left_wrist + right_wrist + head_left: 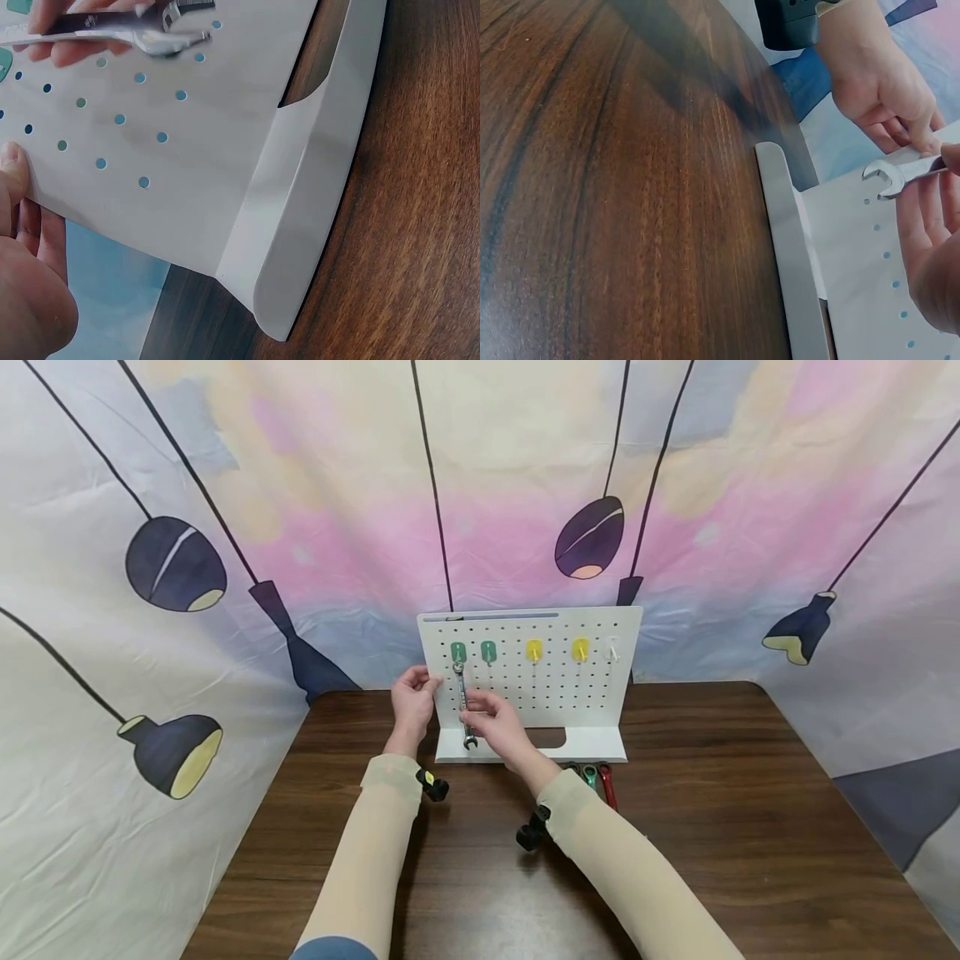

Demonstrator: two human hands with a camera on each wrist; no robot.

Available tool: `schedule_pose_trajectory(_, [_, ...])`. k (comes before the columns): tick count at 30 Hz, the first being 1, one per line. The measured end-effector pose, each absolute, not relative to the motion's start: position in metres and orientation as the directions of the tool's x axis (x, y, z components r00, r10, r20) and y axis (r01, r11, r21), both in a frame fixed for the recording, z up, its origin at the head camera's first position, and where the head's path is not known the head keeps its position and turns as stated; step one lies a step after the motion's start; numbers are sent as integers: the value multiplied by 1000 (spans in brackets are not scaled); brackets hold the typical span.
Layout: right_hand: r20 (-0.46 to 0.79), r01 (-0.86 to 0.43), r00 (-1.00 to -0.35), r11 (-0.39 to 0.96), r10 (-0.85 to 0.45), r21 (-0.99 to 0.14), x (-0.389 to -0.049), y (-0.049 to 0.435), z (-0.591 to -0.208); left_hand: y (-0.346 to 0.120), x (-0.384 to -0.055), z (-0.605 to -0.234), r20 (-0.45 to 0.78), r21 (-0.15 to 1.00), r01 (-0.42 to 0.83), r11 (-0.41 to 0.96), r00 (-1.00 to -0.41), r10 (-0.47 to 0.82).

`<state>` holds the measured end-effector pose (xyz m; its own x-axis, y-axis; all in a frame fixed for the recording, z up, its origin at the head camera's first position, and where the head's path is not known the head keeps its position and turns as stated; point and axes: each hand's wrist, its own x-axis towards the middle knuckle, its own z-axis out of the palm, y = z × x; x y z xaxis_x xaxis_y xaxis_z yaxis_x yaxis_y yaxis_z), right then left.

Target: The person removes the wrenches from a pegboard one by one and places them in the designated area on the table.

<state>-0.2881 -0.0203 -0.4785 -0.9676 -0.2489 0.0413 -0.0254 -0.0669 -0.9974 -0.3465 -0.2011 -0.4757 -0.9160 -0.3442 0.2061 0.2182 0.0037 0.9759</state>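
Note:
In the head view, my right hand (498, 722) pinches a silver combination wrench (461, 692) by its shank, in front of the white pegboard (592, 743). The wrench stands nearly upright, its ring end close under the leftmost green hook (458, 652) and overlapping it in this view. Its open jaw end points down, and shows at close range in the right wrist view, above the fingers of the right hand (930, 262). My left hand (34, 292) grips the pegboard's left edge, with the thumb on the front face and the fingers behind.
Right of that hook sit another green hook (488, 652), two yellow hooks (534, 650) and a white hook (613, 648). A green wrench (590, 775) and a red wrench (607, 787) lie on the wooden table (720, 827), partly behind my right forearm. A printed curtain (360, 527) hangs behind.

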Motion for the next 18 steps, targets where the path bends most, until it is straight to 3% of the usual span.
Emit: schedule_pose_trajectory(18, [16, 26, -944, -122, -329, -992, -272, -11, -460, -200, -346, -478, 249, 965, 261, 18, -899, -361])
